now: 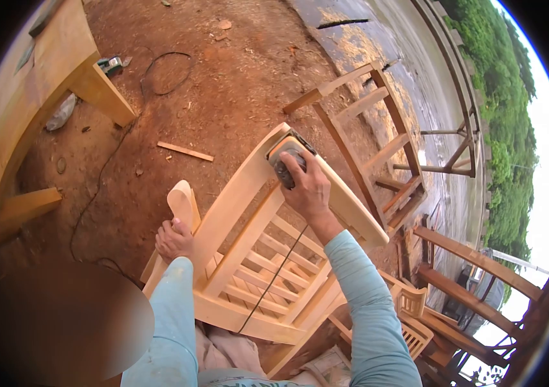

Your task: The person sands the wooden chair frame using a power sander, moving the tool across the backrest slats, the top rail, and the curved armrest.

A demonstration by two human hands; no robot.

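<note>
right hand (308, 187) clamped over a small grey power sander (285, 161) on the pale bare-wood chair (248, 238); left hand (174, 240) gripping its armrest, probably bracing

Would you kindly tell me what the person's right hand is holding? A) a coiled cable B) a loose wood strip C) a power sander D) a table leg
C: the right hand covers the sander, pressed onto the top rail of the wooden chair; the left hand clasps the armrest.

A pale, unfinished slatted wooden chair (239, 193) lies tilted at frame centre. A small grey-black electric sander (282, 161) rests on its curved top rail.
</note>
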